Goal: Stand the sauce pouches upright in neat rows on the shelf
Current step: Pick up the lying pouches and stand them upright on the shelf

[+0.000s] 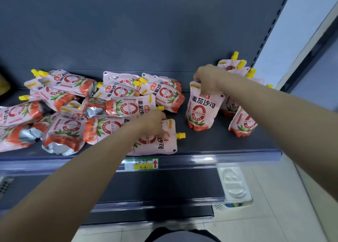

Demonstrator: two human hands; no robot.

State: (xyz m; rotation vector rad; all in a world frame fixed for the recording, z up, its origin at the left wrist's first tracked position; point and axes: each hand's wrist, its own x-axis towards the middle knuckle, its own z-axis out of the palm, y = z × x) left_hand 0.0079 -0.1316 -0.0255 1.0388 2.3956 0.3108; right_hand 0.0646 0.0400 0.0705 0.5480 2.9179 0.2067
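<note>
Pink tomato-sauce pouches with yellow spouts lie in a loose pile (113,102) across the left and middle of the dark shelf (219,143). My right hand (208,80) grips the top of one upright pouch (201,111) standing right of centre. Several more pouches (237,69) stand upright in a row behind and to the right of it, partly hidden by my right forearm. My left hand (155,122) rests with curled fingers on a flat-lying pouch (159,143) near the shelf's front edge, its spout pointing right.
A price label (141,164) sits on the shelf's front rail. A lower shelf (164,186) shows below, with a white plastic tray (235,185) at its right end. The shelf upright (270,27) with slots bounds the right side. Pale floor tiles lie beneath.
</note>
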